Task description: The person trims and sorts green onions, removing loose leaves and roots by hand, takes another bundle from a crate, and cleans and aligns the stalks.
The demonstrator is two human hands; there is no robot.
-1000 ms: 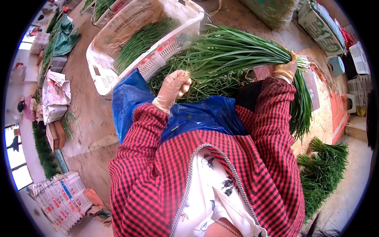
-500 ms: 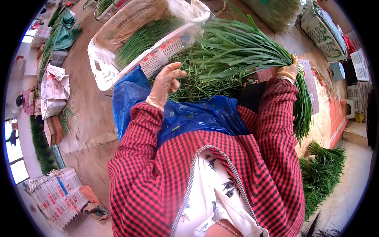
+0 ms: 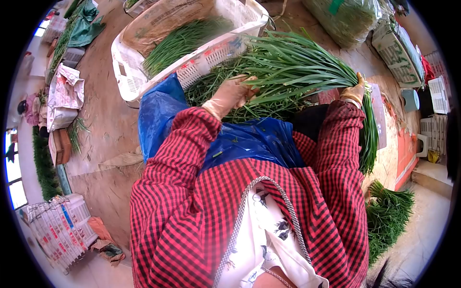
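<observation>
My right hand (image 3: pixel 354 91), in a thin glove, is wrapped round a thick bunch of Chinese chives (image 3: pixel 307 67). The long flat leaves fan out to the left, and the other end of the bunch hangs down past my wrist. At the leaf tips my left hand (image 3: pixel 235 93), also gloved, has its fingers pinched together on a few chive leaves. Loose chives (image 3: pixel 201 86) lie in a heap beneath, beyond the blue plastic sheet (image 3: pixel 240 144) over my lap.
A white plastic basket (image 3: pixel 126 81) with a brown liner holds more chives at the far left. Chive bundles (image 3: pixel 389 221) rest on the floor at the right. Stacked white crates (image 3: pixel 60 230) stand lower left, and a full plastic bag (image 3: pixel 343 19) sits at the back.
My left hand has moved right from beside the basket to the leaf tips, and its fingers have closed on them. My right hand keeps its hold on the bunch.
</observation>
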